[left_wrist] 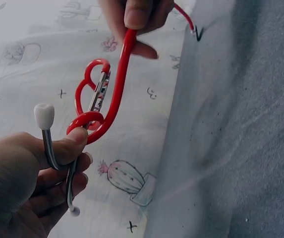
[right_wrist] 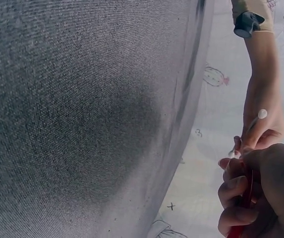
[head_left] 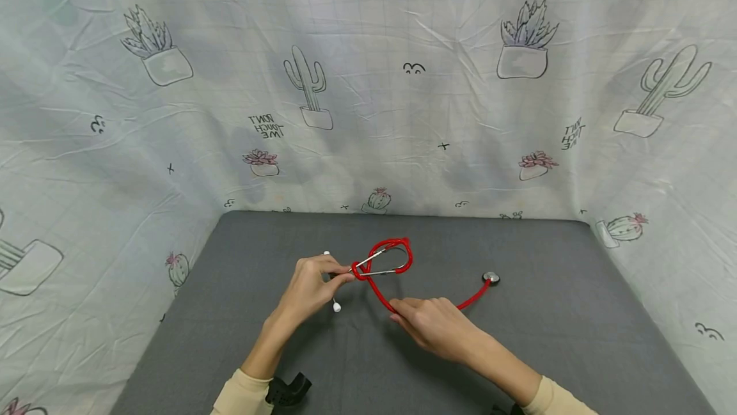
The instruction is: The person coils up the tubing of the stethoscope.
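Note:
A stethoscope with red tubing (head_left: 381, 293) is held between both hands above the grey table. My left hand (head_left: 311, 284) pinches its metal ear tubes, right where a loop of the tubing (left_wrist: 85, 119) wraps around them. White eartips (left_wrist: 44, 116) stick out on either side of those fingers. Beyond the wrap, the tubing curves back in a bigger loop (head_left: 410, 252) beside the metal tubes. My right hand (head_left: 434, 325) grips the single tube lower down, thumb and fingers around it. From there the tube runs right to the round chest piece (head_left: 491, 278).
The grey table (head_left: 547, 338) spreads under both hands. A white cloth (head_left: 368, 114) printed with cacti and potted plants hangs behind it and at both sides. Black wrist devices (head_left: 288, 391) sit at the sleeves.

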{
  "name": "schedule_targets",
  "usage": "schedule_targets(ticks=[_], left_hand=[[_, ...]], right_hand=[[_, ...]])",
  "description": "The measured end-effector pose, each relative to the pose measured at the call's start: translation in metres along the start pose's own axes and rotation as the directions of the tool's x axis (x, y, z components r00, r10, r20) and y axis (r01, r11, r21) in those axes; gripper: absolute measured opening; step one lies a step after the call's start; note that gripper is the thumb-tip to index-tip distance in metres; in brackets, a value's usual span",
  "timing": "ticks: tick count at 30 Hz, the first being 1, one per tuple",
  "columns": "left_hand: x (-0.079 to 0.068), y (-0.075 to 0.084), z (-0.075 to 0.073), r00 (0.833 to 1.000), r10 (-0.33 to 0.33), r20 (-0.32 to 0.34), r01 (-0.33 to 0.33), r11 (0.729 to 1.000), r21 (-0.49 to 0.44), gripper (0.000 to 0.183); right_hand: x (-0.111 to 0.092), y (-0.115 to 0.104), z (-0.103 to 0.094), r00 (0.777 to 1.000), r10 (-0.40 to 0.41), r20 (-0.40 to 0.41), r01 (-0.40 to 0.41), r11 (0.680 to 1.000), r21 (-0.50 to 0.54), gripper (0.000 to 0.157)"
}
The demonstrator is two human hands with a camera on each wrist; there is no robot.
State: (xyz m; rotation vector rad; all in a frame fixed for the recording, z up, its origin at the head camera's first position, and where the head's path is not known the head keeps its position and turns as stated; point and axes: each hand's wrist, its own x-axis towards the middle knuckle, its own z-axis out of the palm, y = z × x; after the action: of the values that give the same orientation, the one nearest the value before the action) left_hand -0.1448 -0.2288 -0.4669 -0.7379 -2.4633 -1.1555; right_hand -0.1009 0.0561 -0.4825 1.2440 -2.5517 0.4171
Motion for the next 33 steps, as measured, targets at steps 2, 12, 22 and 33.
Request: schedule_targets(ticks=[2, 12, 22, 33], left_hand=[[0.000, -0.001, 0.000, 1.000, -0.010, -0.011, 0.010, 1.000, 0.005, 0.013], [0.002, -0.004, -0.004, 0.999, -0.046, -0.009, 0.046, 0.999, 0.025, 0.012], [0.004, -0.003, -0.006, 0.998, -0.063, 0.005, 0.063, 0.998, 0.018, 0.012], [0.009, -0.005, -0.010, 0.996, -0.087, 0.017, 0.086, 0.996, 0.014, 0.011]], right_hand=[[-0.001, 0.000, -0.003, 1.000, -0.002, 0.000, 0.002, 1.000, -0.011, 0.012], [-0.002, -0.003, -0.016, 0.998, -0.064, -0.027, 0.061, 0.994, -0.086, 0.011], [0.003, -0.003, -0.031, 0.993, -0.109, -0.052, 0.099, 0.981, -0.168, 0.015], [0.008, 0.006, -0.051, 0.974, -0.214, -0.075, 0.188, 0.947, -0.261, 0.017]])
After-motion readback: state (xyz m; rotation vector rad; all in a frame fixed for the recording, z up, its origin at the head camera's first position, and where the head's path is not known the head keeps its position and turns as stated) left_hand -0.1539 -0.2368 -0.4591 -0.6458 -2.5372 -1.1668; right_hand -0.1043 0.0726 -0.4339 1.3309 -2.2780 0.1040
